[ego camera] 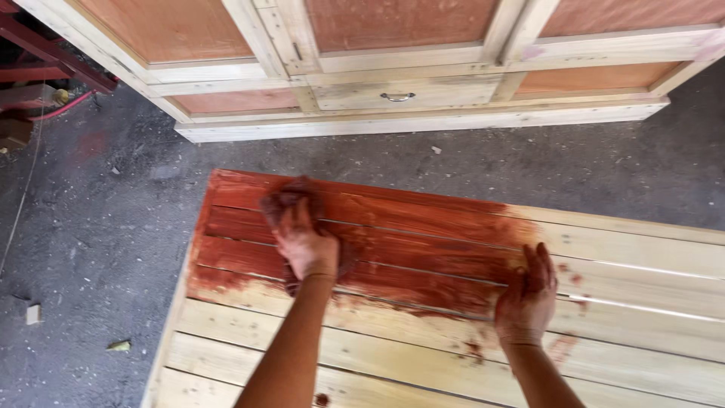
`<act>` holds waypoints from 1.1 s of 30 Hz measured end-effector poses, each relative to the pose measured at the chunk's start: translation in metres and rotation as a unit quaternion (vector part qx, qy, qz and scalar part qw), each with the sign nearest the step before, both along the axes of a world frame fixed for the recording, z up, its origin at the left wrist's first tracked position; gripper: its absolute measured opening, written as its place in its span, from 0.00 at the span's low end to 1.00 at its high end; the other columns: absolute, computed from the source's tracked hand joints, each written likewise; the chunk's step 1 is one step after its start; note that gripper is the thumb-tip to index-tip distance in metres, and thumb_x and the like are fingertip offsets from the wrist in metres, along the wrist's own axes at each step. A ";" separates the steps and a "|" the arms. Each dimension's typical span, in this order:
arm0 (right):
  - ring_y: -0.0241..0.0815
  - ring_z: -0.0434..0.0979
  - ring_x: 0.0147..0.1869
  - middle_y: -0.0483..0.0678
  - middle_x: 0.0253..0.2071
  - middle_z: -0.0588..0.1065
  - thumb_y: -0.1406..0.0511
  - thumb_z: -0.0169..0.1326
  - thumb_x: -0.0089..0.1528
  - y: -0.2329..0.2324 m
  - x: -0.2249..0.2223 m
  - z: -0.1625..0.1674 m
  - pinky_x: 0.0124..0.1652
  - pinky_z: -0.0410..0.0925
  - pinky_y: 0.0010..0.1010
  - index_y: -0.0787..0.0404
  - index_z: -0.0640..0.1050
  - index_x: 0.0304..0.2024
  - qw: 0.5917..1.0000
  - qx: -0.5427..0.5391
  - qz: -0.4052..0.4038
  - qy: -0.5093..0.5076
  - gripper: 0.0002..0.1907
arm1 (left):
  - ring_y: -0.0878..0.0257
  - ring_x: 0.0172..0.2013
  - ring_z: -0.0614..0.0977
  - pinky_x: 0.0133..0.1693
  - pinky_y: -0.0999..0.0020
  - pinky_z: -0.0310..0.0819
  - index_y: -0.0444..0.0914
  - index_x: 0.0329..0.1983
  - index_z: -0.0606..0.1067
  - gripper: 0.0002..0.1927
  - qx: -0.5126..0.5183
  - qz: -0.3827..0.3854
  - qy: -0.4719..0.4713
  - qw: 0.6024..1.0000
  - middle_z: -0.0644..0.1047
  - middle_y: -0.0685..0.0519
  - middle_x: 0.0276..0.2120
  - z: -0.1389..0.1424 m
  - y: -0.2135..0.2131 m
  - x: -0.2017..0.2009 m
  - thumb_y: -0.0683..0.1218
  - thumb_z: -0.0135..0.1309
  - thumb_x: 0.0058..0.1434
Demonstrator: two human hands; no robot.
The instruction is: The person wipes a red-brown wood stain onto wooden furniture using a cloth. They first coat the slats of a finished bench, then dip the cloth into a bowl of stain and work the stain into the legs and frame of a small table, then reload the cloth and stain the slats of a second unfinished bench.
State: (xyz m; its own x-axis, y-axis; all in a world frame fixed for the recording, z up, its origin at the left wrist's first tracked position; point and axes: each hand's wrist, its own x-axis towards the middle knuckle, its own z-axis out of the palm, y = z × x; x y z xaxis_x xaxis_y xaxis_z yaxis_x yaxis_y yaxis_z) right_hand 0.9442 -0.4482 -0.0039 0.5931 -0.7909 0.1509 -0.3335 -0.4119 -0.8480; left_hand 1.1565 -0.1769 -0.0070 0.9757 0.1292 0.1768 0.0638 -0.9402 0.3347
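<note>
Left hand (pixel 304 243) pressed down on a stain-soaked rag (pixel 291 202), fingers curled over the cloth, near the far left corner of a slatted panel (pixel 634 302) lying flat on the floor (pixel 98 227). Right hand (pixel 526 291) flat and spread, palm down, holding nothing, at the boundary between red-brown stain and bare pale wood. Stained patch (pixel 377 234) covering the far left part; near slats and whole right side raw. Left edge of panel just beside the rag, open grey floor beyond it. Strip of floor between the far edge and an unfinished cabinet (pixel 400 94) with a metal drawer pull (pixel 397 97). Small wood block (pixel 32 313) well apart on the left.
</note>
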 end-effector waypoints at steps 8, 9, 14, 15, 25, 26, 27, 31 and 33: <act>0.53 0.71 0.66 0.56 0.70 0.69 0.69 0.41 0.71 -0.172 -0.104 -0.005 0.59 0.66 0.38 0.62 0.75 0.62 0.998 -0.048 -0.026 0.040 0.18 | 0.44 0.74 0.48 0.70 0.43 0.38 0.48 0.80 0.46 0.42 0.050 -0.243 0.127 0.960 0.51 0.49 0.76 -0.020 -0.301 -0.192 0.45 0.42 0.62; 0.50 0.72 0.62 0.55 0.70 0.70 0.68 0.42 0.71 -0.193 -0.117 -0.009 0.58 0.66 0.36 0.61 0.75 0.62 0.998 -0.024 -0.040 0.041 0.18 | 0.48 0.74 0.51 0.71 0.44 0.39 0.46 0.81 0.47 0.43 0.096 -0.272 0.014 0.957 0.53 0.48 0.77 -0.018 -0.332 -0.219 0.44 0.44 0.61; 0.39 0.68 0.55 0.60 0.59 0.73 0.68 0.44 0.75 -0.290 -0.179 -0.016 0.55 0.63 0.27 0.59 0.74 0.68 0.986 0.104 -0.114 -0.064 0.20 | 0.46 0.70 0.59 0.67 0.38 0.44 0.47 0.76 0.56 0.40 -0.103 -0.422 0.211 0.876 0.61 0.47 0.71 0.007 -0.475 -0.314 0.43 0.46 0.58; 0.37 0.70 0.59 0.57 0.62 0.74 0.68 0.43 0.75 -0.303 -0.188 -0.012 0.58 0.64 0.27 0.60 0.74 0.67 0.990 0.064 -0.112 -0.063 0.19 | 0.48 0.69 0.65 0.68 0.40 0.50 0.45 0.75 0.61 0.36 -0.127 -0.458 0.209 0.855 0.67 0.48 0.69 0.012 -0.492 -0.325 0.43 0.46 0.61; 0.57 0.71 0.67 0.58 0.66 0.72 0.65 0.43 0.72 -0.263 -0.162 0.004 0.63 0.65 0.43 0.59 0.73 0.66 0.985 -0.056 -0.101 0.129 0.21 | 0.52 0.66 0.65 0.69 0.40 0.50 0.49 0.68 0.67 0.32 -0.066 -0.522 0.125 0.841 0.69 0.50 0.64 0.020 -0.444 -0.262 0.40 0.48 0.58; 0.58 0.68 0.70 0.58 0.67 0.70 0.65 0.42 0.72 -0.258 -0.159 0.002 0.64 0.62 0.45 0.60 0.72 0.66 0.984 -0.083 -0.082 0.135 0.21 | 0.52 0.67 0.65 0.69 0.39 0.49 0.50 0.67 0.68 0.33 -0.058 -0.508 0.126 0.850 0.68 0.49 0.64 0.015 -0.427 -0.251 0.40 0.49 0.55; 0.59 0.65 0.72 0.57 0.69 0.69 0.65 0.42 0.71 -0.251 -0.154 -0.002 0.66 0.60 0.46 0.61 0.72 0.66 0.982 -0.110 -0.059 0.140 0.21 | 0.49 0.68 0.64 0.66 0.38 0.50 0.52 0.66 0.67 0.35 -0.063 -0.480 0.077 0.872 0.68 0.49 0.64 0.010 -0.409 -0.238 0.39 0.48 0.53; 0.60 0.54 0.81 0.54 0.75 0.64 0.63 0.40 0.72 -0.235 -0.144 -0.015 0.74 0.51 0.48 0.60 0.71 0.66 0.971 -0.184 0.008 0.152 0.21 | 0.59 0.70 0.66 0.68 0.64 0.65 0.57 0.71 0.65 0.31 0.005 -0.361 0.112 0.926 0.68 0.57 0.68 -0.010 -0.310 -0.168 0.38 0.42 0.66; 0.61 0.52 0.81 0.55 0.76 0.61 0.63 0.40 0.70 -0.227 -0.145 -0.019 0.74 0.48 0.50 0.60 0.69 0.67 0.964 -0.204 0.007 0.168 0.24 | 0.52 0.70 0.62 0.52 0.66 0.70 0.48 0.76 0.56 0.32 -0.016 -0.320 0.030 0.947 0.60 0.47 0.73 -0.013 -0.249 -0.125 0.38 0.39 0.69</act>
State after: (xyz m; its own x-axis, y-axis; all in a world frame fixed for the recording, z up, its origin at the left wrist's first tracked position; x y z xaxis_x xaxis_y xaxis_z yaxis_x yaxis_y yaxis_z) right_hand 0.7989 -0.6751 -0.0227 0.6737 -0.6975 0.2442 -0.5531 -0.6950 -0.4594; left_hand 1.0311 -0.4258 -0.0202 0.8636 -0.4882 0.1255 -0.4967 -0.7816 0.3774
